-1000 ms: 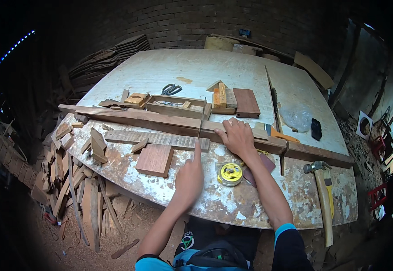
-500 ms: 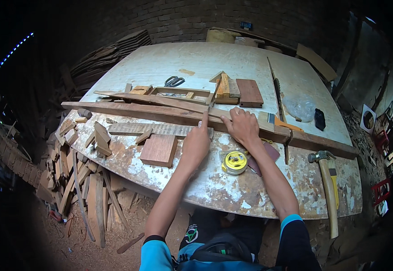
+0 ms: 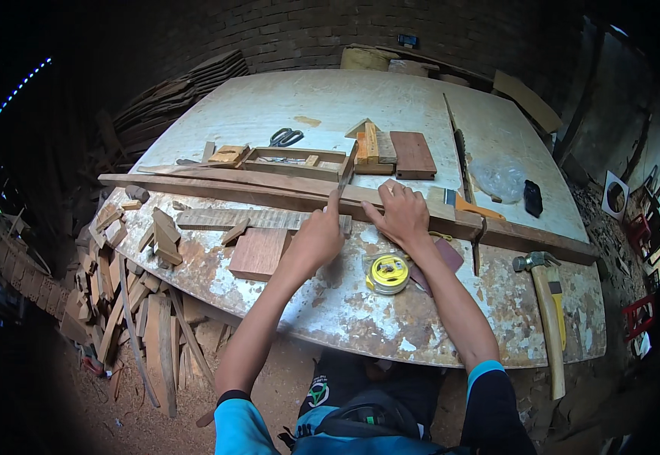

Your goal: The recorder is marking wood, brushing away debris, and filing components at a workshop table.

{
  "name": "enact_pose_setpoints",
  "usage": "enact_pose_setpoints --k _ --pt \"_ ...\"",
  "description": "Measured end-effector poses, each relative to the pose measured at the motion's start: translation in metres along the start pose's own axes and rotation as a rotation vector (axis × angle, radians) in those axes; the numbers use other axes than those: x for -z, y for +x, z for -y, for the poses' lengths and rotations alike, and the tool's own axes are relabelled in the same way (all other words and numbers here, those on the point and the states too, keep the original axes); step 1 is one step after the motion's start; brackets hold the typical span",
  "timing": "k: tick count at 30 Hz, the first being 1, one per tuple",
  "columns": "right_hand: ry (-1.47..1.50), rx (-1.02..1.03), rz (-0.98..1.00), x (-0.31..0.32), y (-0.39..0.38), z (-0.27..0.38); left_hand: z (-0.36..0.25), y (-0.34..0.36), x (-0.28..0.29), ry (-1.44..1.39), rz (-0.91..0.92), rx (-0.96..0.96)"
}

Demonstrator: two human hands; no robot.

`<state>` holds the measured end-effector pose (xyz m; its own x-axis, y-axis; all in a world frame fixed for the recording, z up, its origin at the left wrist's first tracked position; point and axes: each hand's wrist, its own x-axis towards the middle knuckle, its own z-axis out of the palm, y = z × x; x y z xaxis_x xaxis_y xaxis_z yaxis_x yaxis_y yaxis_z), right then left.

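My left hand (image 3: 319,236) is closed around a thin, dark, blade-like tool (image 3: 346,168), its index finger stretched along it. That tool slants up across a long wooden beam (image 3: 254,194) and a thin wood strip (image 3: 227,176) lying along it. What kind of tool it is cannot be made out. My right hand (image 3: 401,215) presses on the strip and beam just right of the tool, fingers bent over the wood and thumb toward the left hand. A yellow tape measure (image 3: 388,273) lies below, between my forearms. Beside the left wrist rests a reddish wooden block (image 3: 258,253).
A hammer (image 3: 548,318) overhangs the front right edge. A paintbrush (image 3: 475,206) lies near the beam, past my right hand. Scissors (image 3: 286,137), a small wooden frame (image 3: 293,168) and stacked wood blocks (image 3: 413,154) sit behind. Scrap wood (image 3: 152,318) is piled at left.
My left hand has shifted slightly left with the tool, its elbow swinging outward. The thin strip's left end has moved left and nearer along the beam. My right hand stays on the wood.
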<state>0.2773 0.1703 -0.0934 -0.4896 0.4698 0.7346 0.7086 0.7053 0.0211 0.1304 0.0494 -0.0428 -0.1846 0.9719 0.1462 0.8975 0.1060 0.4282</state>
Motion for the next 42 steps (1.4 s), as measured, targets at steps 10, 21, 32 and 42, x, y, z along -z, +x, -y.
enact_pose_setpoints --k 10,21,32,42 --pt "0.062 -0.026 0.037 -0.001 0.000 -0.005 -0.018 -0.036 0.007 0.177 0.045 0.047" --pt "0.090 -0.026 0.044 0.003 0.000 0.001 -0.011 0.019 0.002 0.105 -0.007 0.046" --pt "0.130 -0.014 -0.003 -0.005 0.005 -0.005 -0.020 0.022 0.001 0.190 -0.062 0.044" --pt "0.138 -0.016 0.007 0.002 0.002 -0.003 -0.016 0.024 -0.002 0.208 -0.084 -0.001"
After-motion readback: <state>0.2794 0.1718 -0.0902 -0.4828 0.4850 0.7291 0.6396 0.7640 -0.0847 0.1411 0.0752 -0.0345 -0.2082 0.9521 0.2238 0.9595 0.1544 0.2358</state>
